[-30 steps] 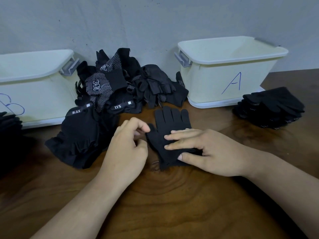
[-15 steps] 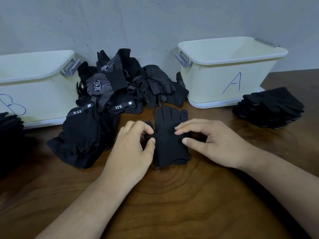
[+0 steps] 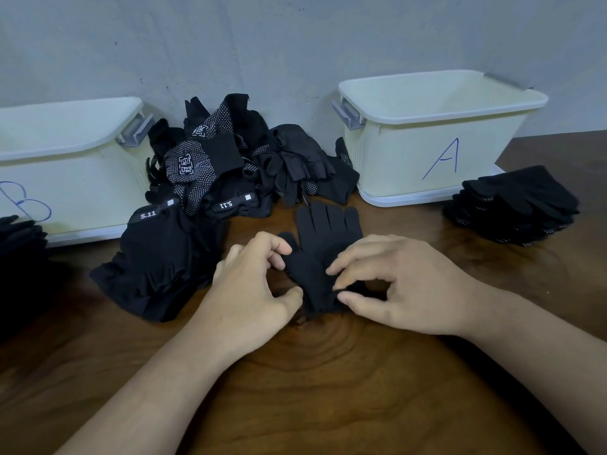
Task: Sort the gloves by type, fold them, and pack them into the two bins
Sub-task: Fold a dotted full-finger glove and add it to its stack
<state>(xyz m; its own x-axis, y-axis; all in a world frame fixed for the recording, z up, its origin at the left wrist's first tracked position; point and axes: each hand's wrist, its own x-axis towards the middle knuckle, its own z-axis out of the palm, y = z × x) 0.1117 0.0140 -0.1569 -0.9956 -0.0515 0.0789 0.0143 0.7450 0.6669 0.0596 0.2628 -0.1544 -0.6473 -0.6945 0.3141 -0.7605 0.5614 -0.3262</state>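
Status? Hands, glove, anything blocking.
Left hand and right hand both pinch the knit glove near its cuff. Glove flat on the table, fingers pointing toward the unsorted pile. Path to bin A looks clear.

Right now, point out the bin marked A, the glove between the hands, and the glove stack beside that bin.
bin marked A [image 3: 404, 165]: head view, front wall.
flat glove [image 3: 313, 251]: head view, palm.
glove stack [image 3: 522, 192]: head view, top glove.

A makeshift sorting station, not a furnished room: a dark wooden bench [image 3: 328, 395] set against a bare grey wall [image 3: 295, 44], a cream plastic bin marked A [image 3: 404, 159], a bin marked B [image 3: 85, 182], and a heap of black gloves [image 3: 216, 169] between them.
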